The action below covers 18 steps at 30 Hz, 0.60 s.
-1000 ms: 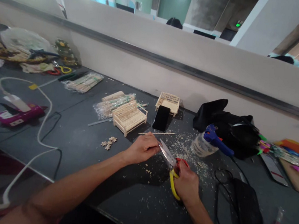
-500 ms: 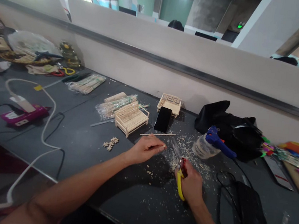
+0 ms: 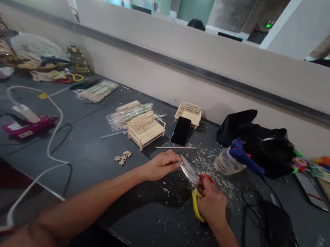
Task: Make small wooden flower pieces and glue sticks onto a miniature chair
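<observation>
My right hand (image 3: 213,204) grips a pair of scissors (image 3: 189,172) by its red and yellow handles. The blades are parted and reach left to the fingertips of my left hand (image 3: 160,166). Those fingers are pinched together on something small and pale that I cannot make out. Behind them a thin wooden stick (image 3: 175,148) lies on the table. A miniature wooden bench (image 3: 146,130) stands to the left, with several small wooden flowers (image 3: 122,157) in front of it. Farther back, a black phone (image 3: 181,130) leans against a second miniature wooden bench (image 3: 191,113).
Pale chips litter the dark table (image 3: 142,218). A blue glue gun (image 3: 246,157) rests on a clear plastic cup (image 3: 228,164) at the right, near a black bag (image 3: 257,140). At the left are a purple power strip (image 3: 29,125) with cables and bagged sticks (image 3: 97,90).
The scissors have swung left and their blades have parted, with the tips now at my left fingertips. My left hand has shifted only slightly.
</observation>
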Each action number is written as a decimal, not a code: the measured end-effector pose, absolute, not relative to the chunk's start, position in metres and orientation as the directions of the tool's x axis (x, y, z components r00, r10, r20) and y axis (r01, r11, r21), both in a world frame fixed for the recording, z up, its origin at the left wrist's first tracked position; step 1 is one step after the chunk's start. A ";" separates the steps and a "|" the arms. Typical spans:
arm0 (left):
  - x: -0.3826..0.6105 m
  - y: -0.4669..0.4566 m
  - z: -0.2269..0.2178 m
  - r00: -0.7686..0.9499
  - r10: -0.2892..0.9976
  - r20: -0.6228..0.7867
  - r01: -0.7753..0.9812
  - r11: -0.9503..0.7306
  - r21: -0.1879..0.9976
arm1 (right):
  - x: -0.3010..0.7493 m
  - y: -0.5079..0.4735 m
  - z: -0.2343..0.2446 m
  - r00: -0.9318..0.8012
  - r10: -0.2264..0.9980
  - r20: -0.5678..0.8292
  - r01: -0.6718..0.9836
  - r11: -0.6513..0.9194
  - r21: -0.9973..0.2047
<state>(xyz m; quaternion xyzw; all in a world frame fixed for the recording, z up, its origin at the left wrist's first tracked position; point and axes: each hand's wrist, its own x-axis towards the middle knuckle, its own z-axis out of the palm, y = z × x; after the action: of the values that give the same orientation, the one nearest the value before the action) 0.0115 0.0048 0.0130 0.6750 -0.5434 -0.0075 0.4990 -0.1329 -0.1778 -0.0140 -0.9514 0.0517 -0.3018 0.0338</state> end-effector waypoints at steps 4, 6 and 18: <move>0.014 0.005 0.015 0.365 -0.734 0.573 -0.747 0.137 0.651 | -0.133 -0.178 -0.012 0.823 -0.115 0.557 -0.077 -0.993 -0.091; 0.014 0.005 0.015 0.364 -0.728 0.581 -0.736 0.157 0.658 | -0.134 -0.178 -0.011 0.830 -0.118 0.546 -0.084 -0.993 -0.088; 0.016 0.005 0.017 0.489 -0.754 0.439 -0.523 0.149 0.839 | -0.134 -0.179 -0.013 0.835 -0.094 0.542 -0.091 -0.995 -0.033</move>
<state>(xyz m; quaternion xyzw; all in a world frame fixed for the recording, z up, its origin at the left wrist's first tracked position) 0.0156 0.0051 0.0170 0.6446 -0.4952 -0.1005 0.5738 -0.1342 -0.1788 -0.0131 -0.9579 0.0484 -0.2830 0.0032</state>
